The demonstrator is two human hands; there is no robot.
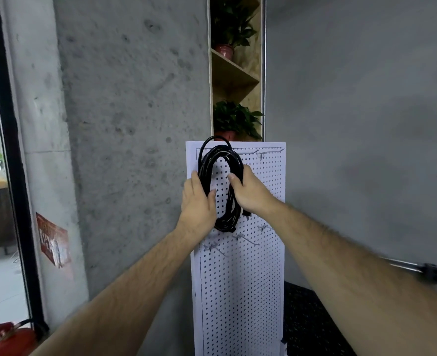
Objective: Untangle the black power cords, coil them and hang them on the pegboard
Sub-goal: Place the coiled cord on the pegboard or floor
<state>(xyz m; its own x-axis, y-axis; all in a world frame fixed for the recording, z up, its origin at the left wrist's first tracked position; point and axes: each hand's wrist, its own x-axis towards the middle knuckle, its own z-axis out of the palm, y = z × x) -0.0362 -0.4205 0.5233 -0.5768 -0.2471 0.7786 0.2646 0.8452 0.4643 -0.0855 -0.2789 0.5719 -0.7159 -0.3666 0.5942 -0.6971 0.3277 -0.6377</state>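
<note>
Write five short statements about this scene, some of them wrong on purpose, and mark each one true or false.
1. The left hand and the right hand both grip the coiled black cord in front of the white pegboard. True.
2. The cord lies tangled on the floor. False: it is wound into an oval coil and held up against the upper part of the pegboard.
3. Potted plants stand on the wooden shelf behind the pegboard. True.
4. A blue fire extinguisher stands at the lower right. False: a red fire extinguisher is at the lower left.
5. The metal hooks below the coil carry nothing. True.
</note>
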